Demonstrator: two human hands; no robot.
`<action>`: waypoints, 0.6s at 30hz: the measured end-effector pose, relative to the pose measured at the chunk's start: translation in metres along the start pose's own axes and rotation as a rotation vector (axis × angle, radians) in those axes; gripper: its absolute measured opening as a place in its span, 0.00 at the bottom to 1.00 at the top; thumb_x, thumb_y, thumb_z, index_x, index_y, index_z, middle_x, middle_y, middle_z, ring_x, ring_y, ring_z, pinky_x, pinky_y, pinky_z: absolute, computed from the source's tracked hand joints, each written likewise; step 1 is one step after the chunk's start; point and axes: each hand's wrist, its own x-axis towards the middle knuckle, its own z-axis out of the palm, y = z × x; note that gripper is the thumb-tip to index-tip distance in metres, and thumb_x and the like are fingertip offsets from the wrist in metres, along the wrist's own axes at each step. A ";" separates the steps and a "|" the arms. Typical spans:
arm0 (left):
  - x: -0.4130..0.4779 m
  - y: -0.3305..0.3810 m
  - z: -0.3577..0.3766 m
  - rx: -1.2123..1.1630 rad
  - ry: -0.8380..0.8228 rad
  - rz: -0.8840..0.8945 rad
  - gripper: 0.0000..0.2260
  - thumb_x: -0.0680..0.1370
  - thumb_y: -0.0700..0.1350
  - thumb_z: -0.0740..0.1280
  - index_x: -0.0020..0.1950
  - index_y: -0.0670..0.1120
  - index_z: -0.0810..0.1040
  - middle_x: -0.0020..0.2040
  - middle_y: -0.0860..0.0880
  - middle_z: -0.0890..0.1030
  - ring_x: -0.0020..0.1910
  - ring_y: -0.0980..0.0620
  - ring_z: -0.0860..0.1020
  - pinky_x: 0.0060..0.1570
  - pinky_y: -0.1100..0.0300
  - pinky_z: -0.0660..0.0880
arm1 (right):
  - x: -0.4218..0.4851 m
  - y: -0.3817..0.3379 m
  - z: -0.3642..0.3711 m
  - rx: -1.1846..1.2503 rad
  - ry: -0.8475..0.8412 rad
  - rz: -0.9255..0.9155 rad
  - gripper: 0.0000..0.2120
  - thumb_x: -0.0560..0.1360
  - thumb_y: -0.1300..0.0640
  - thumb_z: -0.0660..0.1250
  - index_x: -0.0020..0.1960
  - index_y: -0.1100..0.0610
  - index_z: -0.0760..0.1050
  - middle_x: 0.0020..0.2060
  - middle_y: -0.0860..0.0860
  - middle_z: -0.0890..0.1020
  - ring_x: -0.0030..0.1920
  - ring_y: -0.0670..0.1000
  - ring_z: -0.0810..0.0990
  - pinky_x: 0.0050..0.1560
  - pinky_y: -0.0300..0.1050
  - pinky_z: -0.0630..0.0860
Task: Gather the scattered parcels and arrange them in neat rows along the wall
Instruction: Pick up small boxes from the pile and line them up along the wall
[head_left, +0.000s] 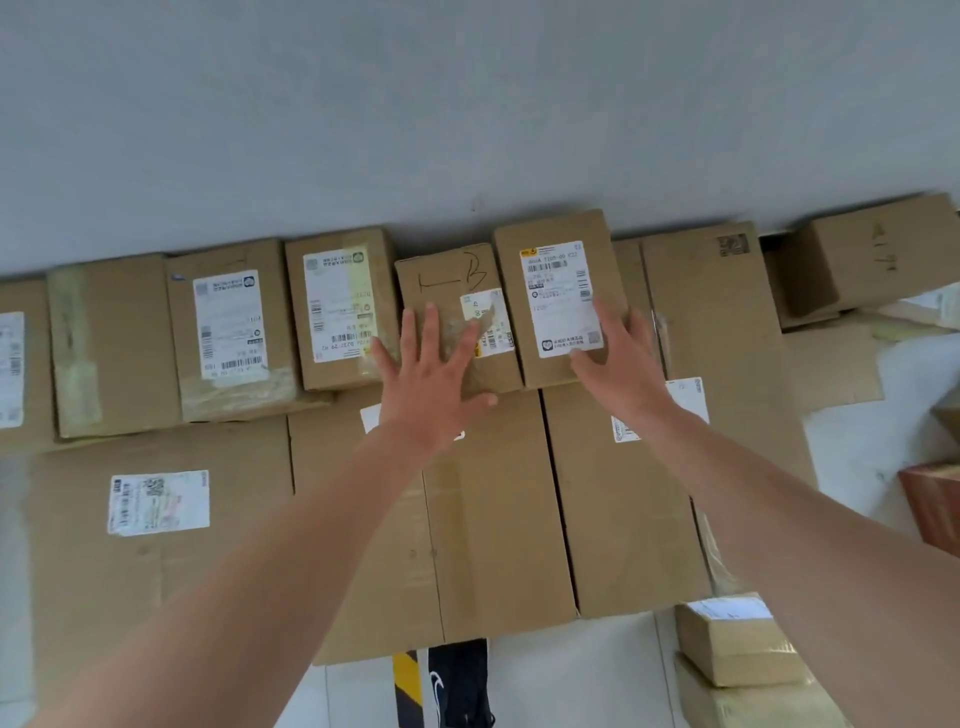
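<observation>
Outstretched arms (291, 545) are squaring parcels (114, 343) against the wall (467, 104).
Fingers spread, the left hand (431, 374) and right hand (618, 358) are pressing back-row boxes (550, 228); small parcels (737, 644) at lower right are waiting unsorted.

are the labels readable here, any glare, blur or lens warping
Head view: soft, blurrier at the edges; white label by the right hand shows only large characters; tape under the left hand has mild sheen; wall line bows, wide-angle distortion.
</observation>
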 end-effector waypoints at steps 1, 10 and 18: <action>0.004 -0.002 -0.002 0.003 0.003 -0.010 0.40 0.76 0.70 0.55 0.77 0.59 0.34 0.79 0.42 0.34 0.76 0.37 0.33 0.69 0.29 0.39 | 0.003 -0.004 0.000 0.008 -0.008 -0.011 0.37 0.76 0.52 0.64 0.78 0.39 0.49 0.76 0.54 0.53 0.75 0.59 0.57 0.67 0.61 0.70; 0.011 0.008 -0.011 0.003 -0.045 -0.071 0.33 0.83 0.53 0.56 0.79 0.56 0.36 0.78 0.41 0.34 0.76 0.35 0.34 0.68 0.25 0.46 | 0.009 -0.010 -0.008 -0.110 -0.182 -0.037 0.38 0.80 0.52 0.61 0.79 0.40 0.40 0.77 0.49 0.31 0.78 0.58 0.36 0.75 0.62 0.51; 0.009 0.127 -0.024 0.122 0.031 0.128 0.37 0.80 0.42 0.58 0.79 0.55 0.36 0.79 0.41 0.37 0.77 0.38 0.34 0.69 0.30 0.38 | -0.014 0.034 -0.045 -0.155 -0.068 -0.113 0.33 0.81 0.51 0.57 0.80 0.47 0.43 0.79 0.51 0.37 0.78 0.57 0.36 0.77 0.58 0.48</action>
